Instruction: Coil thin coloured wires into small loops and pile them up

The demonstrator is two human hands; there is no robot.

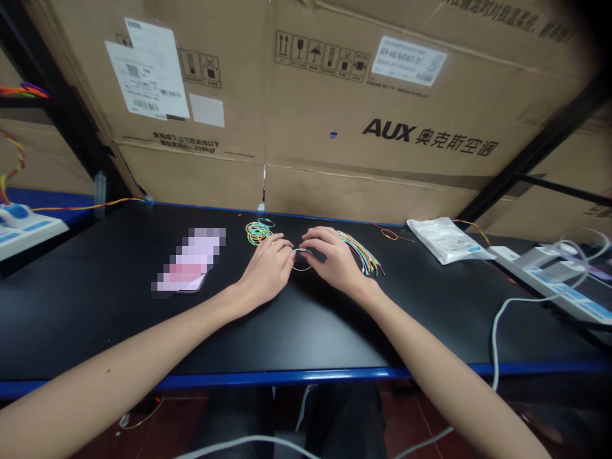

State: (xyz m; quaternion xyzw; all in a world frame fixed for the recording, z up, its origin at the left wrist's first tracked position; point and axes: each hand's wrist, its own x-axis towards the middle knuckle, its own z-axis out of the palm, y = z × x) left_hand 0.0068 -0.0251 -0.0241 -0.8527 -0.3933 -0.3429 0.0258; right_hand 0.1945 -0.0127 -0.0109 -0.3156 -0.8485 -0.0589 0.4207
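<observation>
A thin white loop (302, 270) is held at its 2 sides by the left grip (270, 266) and right grip (335, 260), both narrowly pinched, before the back edge of the surface (306, 331).

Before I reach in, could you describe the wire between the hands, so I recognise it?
Find the black tabletop, then the left hand and right hand near its middle. Between them is a pale wire loop, single, unlike the multicoloured coils and bundle beside the hands.
</observation>
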